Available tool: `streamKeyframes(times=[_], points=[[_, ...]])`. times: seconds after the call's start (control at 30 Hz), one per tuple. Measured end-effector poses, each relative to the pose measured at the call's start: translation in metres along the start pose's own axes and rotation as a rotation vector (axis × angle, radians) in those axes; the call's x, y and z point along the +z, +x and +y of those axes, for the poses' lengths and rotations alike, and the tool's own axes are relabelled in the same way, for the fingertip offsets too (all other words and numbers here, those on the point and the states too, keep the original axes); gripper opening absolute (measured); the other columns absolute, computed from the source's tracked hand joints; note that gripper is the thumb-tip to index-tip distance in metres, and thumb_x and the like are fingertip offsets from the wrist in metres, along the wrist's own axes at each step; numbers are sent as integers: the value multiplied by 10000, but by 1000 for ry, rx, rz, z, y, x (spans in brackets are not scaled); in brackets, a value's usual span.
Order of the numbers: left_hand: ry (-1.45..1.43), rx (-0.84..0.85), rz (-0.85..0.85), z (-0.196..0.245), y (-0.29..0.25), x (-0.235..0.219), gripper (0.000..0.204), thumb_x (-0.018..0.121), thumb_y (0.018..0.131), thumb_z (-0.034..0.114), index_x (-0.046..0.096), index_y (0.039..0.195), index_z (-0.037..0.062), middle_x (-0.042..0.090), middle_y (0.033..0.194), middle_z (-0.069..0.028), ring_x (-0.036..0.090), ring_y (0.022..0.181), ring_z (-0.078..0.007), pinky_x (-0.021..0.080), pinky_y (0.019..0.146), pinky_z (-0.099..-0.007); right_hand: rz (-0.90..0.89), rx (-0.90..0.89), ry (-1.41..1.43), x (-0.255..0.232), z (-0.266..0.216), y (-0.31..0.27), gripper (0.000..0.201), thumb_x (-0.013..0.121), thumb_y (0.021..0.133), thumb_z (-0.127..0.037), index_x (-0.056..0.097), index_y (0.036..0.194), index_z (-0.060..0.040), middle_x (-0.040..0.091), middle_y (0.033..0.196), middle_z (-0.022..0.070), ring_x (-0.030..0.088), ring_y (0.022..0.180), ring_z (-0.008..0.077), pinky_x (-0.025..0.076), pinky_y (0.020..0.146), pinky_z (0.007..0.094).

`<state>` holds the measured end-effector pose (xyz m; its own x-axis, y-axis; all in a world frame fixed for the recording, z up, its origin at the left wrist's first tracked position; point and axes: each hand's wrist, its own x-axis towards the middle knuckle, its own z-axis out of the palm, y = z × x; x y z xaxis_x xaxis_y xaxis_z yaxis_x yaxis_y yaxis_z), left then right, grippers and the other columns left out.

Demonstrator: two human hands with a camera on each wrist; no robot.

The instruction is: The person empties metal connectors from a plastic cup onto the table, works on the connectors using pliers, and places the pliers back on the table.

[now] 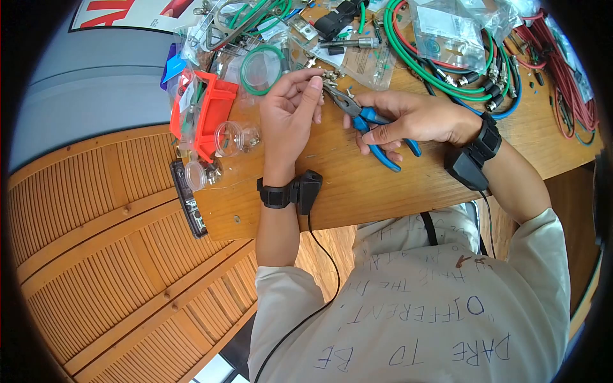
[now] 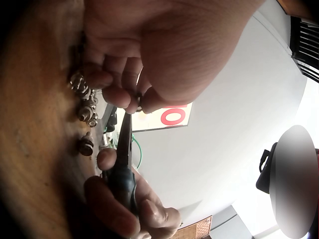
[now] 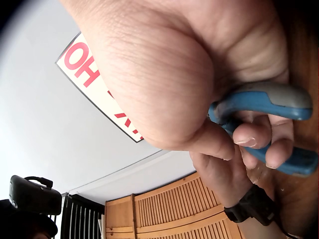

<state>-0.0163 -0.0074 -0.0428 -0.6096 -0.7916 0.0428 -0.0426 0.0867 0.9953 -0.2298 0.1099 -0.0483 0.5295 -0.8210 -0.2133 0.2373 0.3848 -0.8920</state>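
Observation:
My right hand [image 1: 421,118] grips a pair of long-nose pliers [image 1: 343,101] by their blue and grey handles [image 3: 286,102], which stand apart. Thumb and forefinger of my left hand [image 1: 287,118] pinch a small metal piece [image 2: 139,103], mostly hidden by the fingertips. The plier tips reach right to those left fingertips in the left wrist view. Several small metal connectors [image 2: 86,110] lie on the wooden table [image 1: 319,185] beside the hands, and a single connector [image 2: 86,144] sits a little apart from them.
A red plastic bin [image 1: 214,108] and a clear jar [image 1: 228,138] stand left of my left hand. A green cable coil [image 1: 244,80] lies behind them. Cables with metal plugs [image 1: 472,96], a plastic bag [image 1: 447,38] and red wires [image 1: 562,70] cover the right back.

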Motion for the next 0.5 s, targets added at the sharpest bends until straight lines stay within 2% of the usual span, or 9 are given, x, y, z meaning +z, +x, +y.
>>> streamKeyframes(times=[0.5], points=[[1,8,-12,0,-1,1,250,669,1065,144,701,1245,-26,678,873,-30,566,660,-66,439,578,-215,-2,-2,-15,1,1,1,282,583,1041,-19,504,1312,-1,702,1035,114,646,698,138,538,627,276]])
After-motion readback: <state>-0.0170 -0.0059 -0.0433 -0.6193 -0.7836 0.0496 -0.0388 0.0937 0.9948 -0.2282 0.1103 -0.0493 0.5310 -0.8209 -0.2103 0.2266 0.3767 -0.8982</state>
